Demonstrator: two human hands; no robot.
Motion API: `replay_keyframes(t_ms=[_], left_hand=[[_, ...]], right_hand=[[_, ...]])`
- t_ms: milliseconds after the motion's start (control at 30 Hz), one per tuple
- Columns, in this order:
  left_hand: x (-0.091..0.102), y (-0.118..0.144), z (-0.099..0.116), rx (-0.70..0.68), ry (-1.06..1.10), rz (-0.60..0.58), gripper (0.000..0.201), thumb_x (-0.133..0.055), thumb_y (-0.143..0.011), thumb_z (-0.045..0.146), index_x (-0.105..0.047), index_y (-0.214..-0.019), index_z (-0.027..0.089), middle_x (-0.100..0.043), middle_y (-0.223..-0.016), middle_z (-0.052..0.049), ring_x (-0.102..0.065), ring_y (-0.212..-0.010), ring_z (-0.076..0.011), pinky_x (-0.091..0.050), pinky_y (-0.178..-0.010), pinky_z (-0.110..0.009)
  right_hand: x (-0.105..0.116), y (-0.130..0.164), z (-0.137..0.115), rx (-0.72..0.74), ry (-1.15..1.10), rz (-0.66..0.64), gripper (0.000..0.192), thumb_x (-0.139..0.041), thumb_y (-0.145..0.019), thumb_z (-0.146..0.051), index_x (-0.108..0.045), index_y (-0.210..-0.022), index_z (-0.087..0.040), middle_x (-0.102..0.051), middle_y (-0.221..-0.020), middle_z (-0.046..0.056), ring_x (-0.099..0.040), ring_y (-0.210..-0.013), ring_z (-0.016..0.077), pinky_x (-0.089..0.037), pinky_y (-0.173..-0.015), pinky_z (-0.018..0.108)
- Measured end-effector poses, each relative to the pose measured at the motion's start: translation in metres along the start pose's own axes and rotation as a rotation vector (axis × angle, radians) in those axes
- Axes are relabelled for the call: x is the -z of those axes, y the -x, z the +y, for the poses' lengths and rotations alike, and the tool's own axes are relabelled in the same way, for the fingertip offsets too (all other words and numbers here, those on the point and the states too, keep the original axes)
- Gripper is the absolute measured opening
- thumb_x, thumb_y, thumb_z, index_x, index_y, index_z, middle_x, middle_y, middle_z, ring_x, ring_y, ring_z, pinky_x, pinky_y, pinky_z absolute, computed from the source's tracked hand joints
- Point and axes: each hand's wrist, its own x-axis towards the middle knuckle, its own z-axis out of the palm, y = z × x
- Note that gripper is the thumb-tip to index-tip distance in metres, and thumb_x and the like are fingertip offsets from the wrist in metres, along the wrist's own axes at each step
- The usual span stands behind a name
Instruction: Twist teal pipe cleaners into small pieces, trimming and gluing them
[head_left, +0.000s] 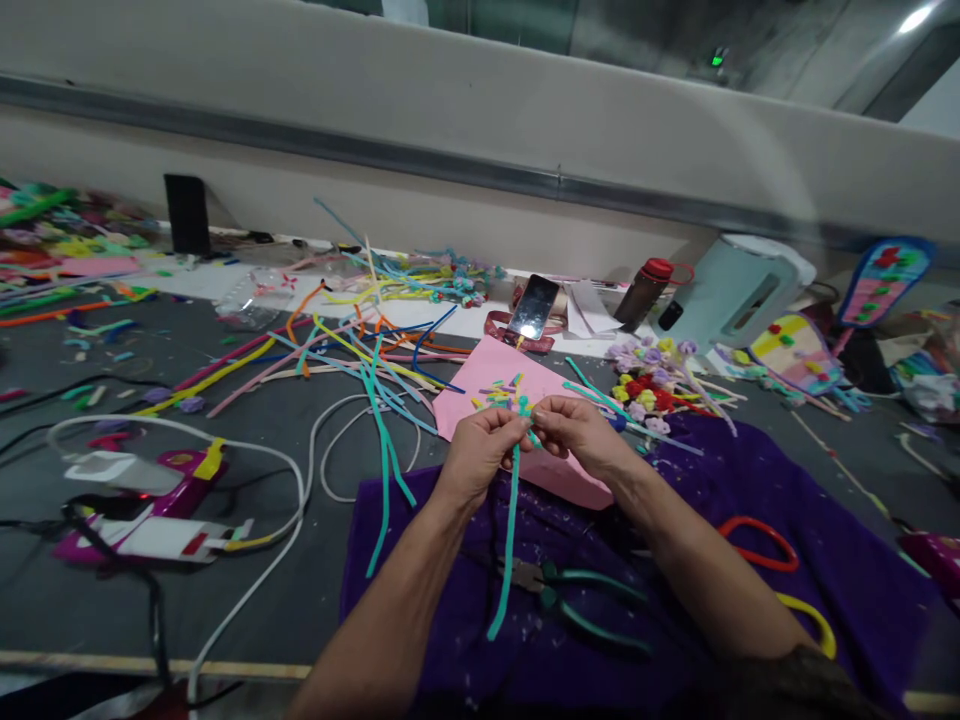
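My left hand (486, 447) pinches a teal pipe cleaner (511, 550), whose long end hangs down over the purple cloth (450, 600). Close beside it, my right hand (576, 432) is closed on the curled upper part of the same pipe cleaner. Fingertips hide some of that curl. Behind and below both hands lies a pink sheet (469, 385) with short coloured pipe cleaner pieces (499, 390) on it. Green-handled pliers (551, 580) rest on the cloth under my forearms.
Loose pipe cleaners (386, 440) spread left of the sheet. Glue guns (180, 490) and a white cable (300, 500) lie at left. Scissors with red and yellow handles (780, 560) are near my right forearm. A phone (536, 305), bottle (645, 290) and small flowers (645, 385) stand or lie behind.
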Motion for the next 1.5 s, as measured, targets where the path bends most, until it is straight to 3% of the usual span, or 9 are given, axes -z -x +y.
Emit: replay_keyframes(t_ms=[167,400,733,1167,1500], left_hand=[[0.002,0.001,0.005,0.047,0.018,-0.089,0.026,-0.064,-0.066,0.038,-0.056,-0.058,0.014,-0.056,-0.052,0.002,-0.036,-0.038,-0.0037,-0.025,-0.039,-0.018],[0.000,0.002,0.007,0.079,0.025,-0.101,0.026,-0.066,-0.064,0.037,-0.055,-0.056,0.015,-0.055,-0.049,0.002,-0.033,-0.036,-0.0036,-0.023,-0.040,-0.020],[0.001,-0.001,0.002,0.070,0.158,-0.061,0.026,-0.063,-0.068,0.034,-0.054,-0.055,0.013,-0.051,-0.049,0.003,-0.037,-0.042,-0.0043,-0.024,-0.043,-0.019],[-0.001,0.001,0.005,0.087,0.191,-0.103,0.024,-0.064,-0.068,0.030,-0.054,-0.055,0.012,-0.051,-0.050,0.002,-0.038,-0.044,-0.0045,-0.025,-0.043,-0.019],[0.001,-0.002,0.002,0.109,0.247,-0.091,0.024,-0.060,-0.070,0.029,-0.054,-0.054,0.012,-0.050,-0.051,0.001,-0.040,-0.045,-0.0050,-0.028,-0.044,-0.019]], right_hand=[[0.002,0.000,0.001,0.006,-0.104,-0.051,0.027,-0.062,-0.071,-0.038,-0.051,-0.066,-0.015,-0.049,-0.052,-0.005,-0.037,-0.038,0.0034,-0.019,-0.036,0.017],[0.002,-0.005,0.009,0.009,-0.198,-0.072,0.030,-0.065,-0.067,-0.040,-0.051,-0.062,-0.014,-0.050,-0.051,-0.004,-0.035,-0.036,0.0027,-0.020,-0.035,0.016],[-0.008,-0.002,0.001,0.113,-0.117,0.081,0.023,-0.065,-0.069,-0.035,-0.054,-0.069,-0.014,-0.050,-0.049,-0.005,-0.041,-0.038,0.0041,-0.024,-0.036,0.016],[-0.003,-0.003,0.011,0.080,-0.199,-0.049,0.027,-0.063,-0.070,-0.038,-0.053,-0.070,-0.014,-0.053,-0.055,-0.004,-0.039,-0.038,0.0032,-0.022,-0.037,0.016],[-0.006,0.001,-0.001,0.262,0.062,0.089,0.016,-0.065,-0.070,-0.029,-0.060,-0.072,-0.014,-0.055,-0.061,-0.003,-0.048,-0.047,0.0059,-0.038,-0.045,0.019]])
